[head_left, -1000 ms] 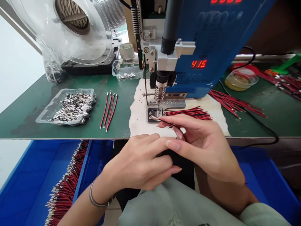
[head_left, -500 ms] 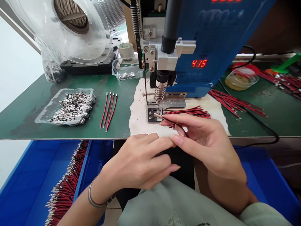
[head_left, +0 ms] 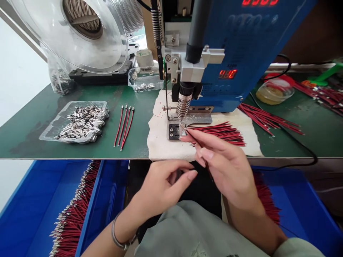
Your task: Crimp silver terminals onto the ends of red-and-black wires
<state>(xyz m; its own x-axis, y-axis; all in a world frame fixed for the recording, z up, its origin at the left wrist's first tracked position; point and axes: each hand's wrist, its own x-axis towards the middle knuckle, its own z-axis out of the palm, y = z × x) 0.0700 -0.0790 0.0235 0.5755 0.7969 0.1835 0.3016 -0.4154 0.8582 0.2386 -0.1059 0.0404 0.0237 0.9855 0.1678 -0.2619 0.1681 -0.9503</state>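
My right hand (head_left: pixel 227 167) pinches a dark wire lead (head_left: pixel 197 141) that slants up to a small silver cylinder (head_left: pixel 183 126), which looks like a mini motor. That cylinder is at the metal fixture (head_left: pixel 175 132), just under the soldering head's tip (head_left: pixel 183 112). My left hand (head_left: pixel 166 185) is lower left, below the table edge and apart from the lead. Its fingers are curled with thumb and index finger close together; whatever they may hold is hidden. Beside the fixture lies a bundle of red and black wires (head_left: pixel 222 134) on cream paper (head_left: pixel 158 142).
A clear tray (head_left: pixel 48 132) of silver cylinders and several wired cylinders (head_left: pixel 124 125) lie to the left. Blue bins (head_left: pixel 32 207) sit below the table edge, one with many wired pieces. The blue machine (head_left: pixel 227 89) stands behind; more red wires (head_left: pixel 270 119) lie right.
My left hand has moved down and away from my right hand and the lead. The silver cylinder has moved slightly up and right, closer under the soldering tip. The red display reading has changed.
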